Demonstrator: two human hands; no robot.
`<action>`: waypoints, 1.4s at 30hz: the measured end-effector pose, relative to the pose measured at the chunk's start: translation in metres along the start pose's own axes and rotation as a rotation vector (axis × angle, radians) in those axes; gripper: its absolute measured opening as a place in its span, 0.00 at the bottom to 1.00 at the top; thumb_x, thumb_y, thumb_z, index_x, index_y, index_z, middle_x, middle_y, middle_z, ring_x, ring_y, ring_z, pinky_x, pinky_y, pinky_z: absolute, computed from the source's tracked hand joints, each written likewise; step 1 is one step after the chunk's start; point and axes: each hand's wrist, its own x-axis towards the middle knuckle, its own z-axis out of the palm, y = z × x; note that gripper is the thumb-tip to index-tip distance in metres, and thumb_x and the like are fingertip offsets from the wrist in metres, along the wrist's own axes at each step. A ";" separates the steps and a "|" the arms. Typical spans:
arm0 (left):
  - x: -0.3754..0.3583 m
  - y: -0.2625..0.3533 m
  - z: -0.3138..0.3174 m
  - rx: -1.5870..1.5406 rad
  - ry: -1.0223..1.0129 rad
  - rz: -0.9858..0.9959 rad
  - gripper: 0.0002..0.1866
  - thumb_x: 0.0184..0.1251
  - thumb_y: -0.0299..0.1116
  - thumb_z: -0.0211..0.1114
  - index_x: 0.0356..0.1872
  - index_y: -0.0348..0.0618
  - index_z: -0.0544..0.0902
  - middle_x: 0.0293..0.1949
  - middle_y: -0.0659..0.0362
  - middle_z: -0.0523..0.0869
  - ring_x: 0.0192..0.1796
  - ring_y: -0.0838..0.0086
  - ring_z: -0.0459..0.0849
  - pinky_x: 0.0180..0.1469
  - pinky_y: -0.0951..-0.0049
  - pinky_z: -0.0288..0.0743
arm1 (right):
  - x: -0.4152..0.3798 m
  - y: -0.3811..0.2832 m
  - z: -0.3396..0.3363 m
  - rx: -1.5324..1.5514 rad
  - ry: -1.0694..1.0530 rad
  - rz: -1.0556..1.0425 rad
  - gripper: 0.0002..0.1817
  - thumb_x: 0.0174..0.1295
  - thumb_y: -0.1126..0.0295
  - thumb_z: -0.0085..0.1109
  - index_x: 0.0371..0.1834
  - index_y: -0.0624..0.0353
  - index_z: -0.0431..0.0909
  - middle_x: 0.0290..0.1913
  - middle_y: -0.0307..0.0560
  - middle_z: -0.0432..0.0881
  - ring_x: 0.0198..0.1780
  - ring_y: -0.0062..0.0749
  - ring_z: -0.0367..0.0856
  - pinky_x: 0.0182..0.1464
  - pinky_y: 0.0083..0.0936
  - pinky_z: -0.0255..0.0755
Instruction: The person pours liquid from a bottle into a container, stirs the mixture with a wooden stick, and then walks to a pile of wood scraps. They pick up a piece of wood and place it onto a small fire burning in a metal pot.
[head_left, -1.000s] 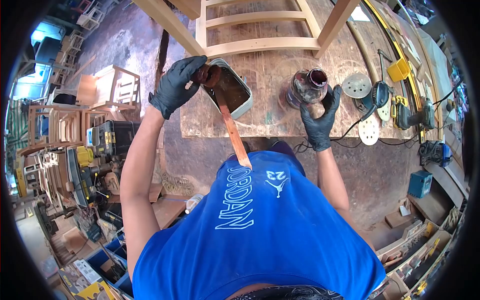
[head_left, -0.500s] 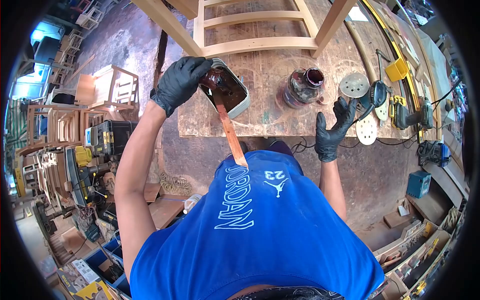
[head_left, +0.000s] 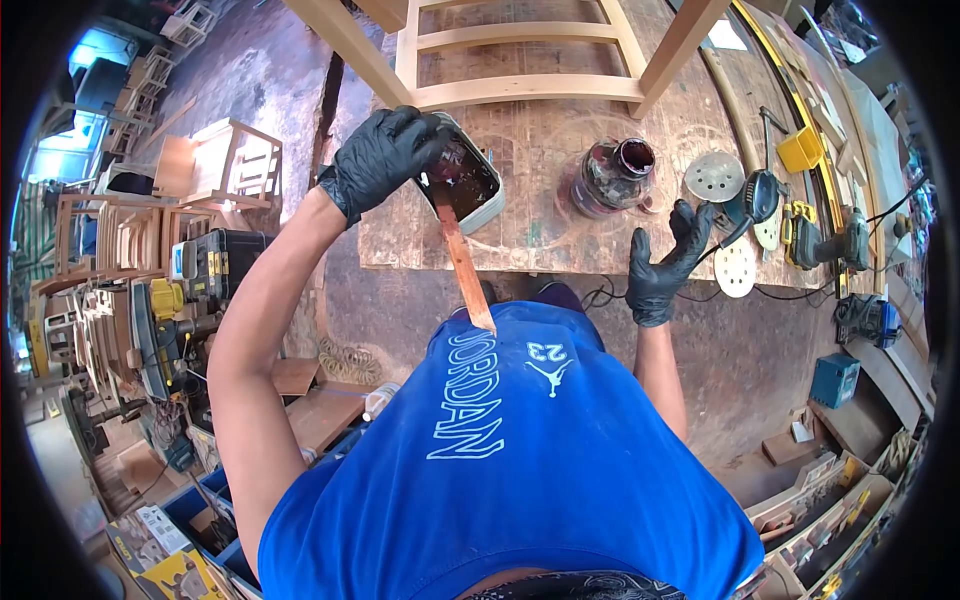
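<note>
My left hand point(head_left: 383, 165), in a black glove, is closed with its fingertips down over the left side of a rectangular container point(head_left: 486, 213) of dark red-brown liquid point(head_left: 470, 180). Whatever is between those fingers is hidden. A flat wooden stick point(head_left: 463, 268) slants out of the liquid over the bench edge toward my blue shirt. My right hand point(head_left: 664, 265), also gloved, hovers at the bench's front edge with fingers spread and nothing in it. An uncapped, stained jar point(head_left: 610, 180) of dark contents stands between the two hands.
A bare wooden frame with slats point(head_left: 520, 90) rests on the workbench point(head_left: 530, 240) beyond the container. To the right lie perforated sanding discs point(head_left: 714, 177), a sander point(head_left: 762, 195), a cordless drill point(head_left: 840, 240) and a yellow box point(head_left: 800, 150). Wooden chairs point(head_left: 225, 165) stand at left.
My left hand has shifted slightly, and its fingers now cover more of the dark red area beneath them. The right hand stays spread, and the view has moved a little.
</note>
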 end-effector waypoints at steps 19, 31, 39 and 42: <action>-0.048 0.035 0.043 -0.807 0.507 -0.732 0.38 0.60 0.20 0.78 0.73 0.41 0.74 0.66 0.51 0.83 0.68 0.64 0.83 0.70 0.64 0.78 | 0.004 -0.008 0.019 0.055 -0.113 -0.014 0.61 0.56 0.78 0.76 0.89 0.59 0.43 0.78 0.56 0.68 0.76 0.43 0.72 0.78 0.41 0.64; -0.048 0.064 0.043 -1.134 0.696 -0.999 0.36 0.63 0.21 0.79 0.72 0.41 0.75 0.64 0.56 0.84 0.65 0.71 0.84 0.70 0.65 0.78 | 0.015 0.009 0.063 0.135 -0.235 0.167 0.80 0.45 0.60 0.91 0.89 0.62 0.31 0.89 0.60 0.37 0.90 0.48 0.39 0.88 0.41 0.43; -0.043 0.073 0.024 -1.093 0.741 -0.937 0.36 0.61 0.21 0.80 0.71 0.41 0.75 0.64 0.56 0.84 0.65 0.71 0.84 0.70 0.65 0.78 | 0.022 0.022 0.078 0.265 -0.171 0.201 0.75 0.42 0.61 0.93 0.87 0.62 0.42 0.84 0.58 0.54 0.83 0.45 0.59 0.84 0.40 0.56; -0.040 0.073 0.022 -1.051 0.745 -0.919 0.36 0.60 0.22 0.81 0.70 0.41 0.76 0.63 0.55 0.85 0.63 0.70 0.85 0.68 0.66 0.79 | 0.029 0.016 0.079 0.232 -0.178 0.150 0.72 0.41 0.62 0.93 0.85 0.63 0.47 0.82 0.57 0.60 0.81 0.44 0.64 0.82 0.39 0.61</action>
